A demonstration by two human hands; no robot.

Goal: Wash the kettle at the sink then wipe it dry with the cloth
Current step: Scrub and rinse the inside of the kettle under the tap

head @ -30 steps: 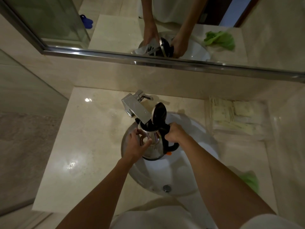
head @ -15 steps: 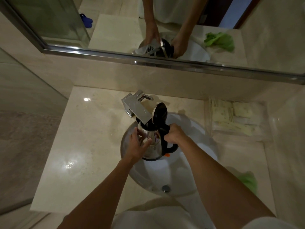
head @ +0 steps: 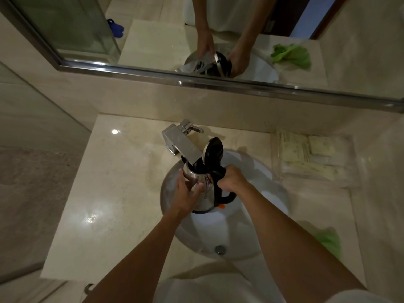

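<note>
- Head view: a person is standing at a pale stone counter [head: 105, 193], leaning over the round white sink [head: 269, 215] set toward its front edge.
- The steel kettle [head: 205, 193] is being held upright inside the sink, at the back of the bowl, with its black lid [head: 215, 148] hinged up and its mouth sitting directly under the square chrome faucet [head: 182, 145].
- The right hand [head: 232, 178] is gripping the kettle's black handle [head: 227, 196], fingers wrapped closed around the top of it.
- The left hand [head: 187, 193] is pressing against the kettle's steel side, fingers spread apart and laid flat on the metal, not closed around anything.
- A green cloth [head: 330, 240] is lying at the counter's front right corner, well apart from the kettle.
- Pale sachets [head: 306, 154] are sitting at the back right corner.
- The mirror [head: 175, 29] along the counter's back edge is reflecting both hands and the cloth.
</note>
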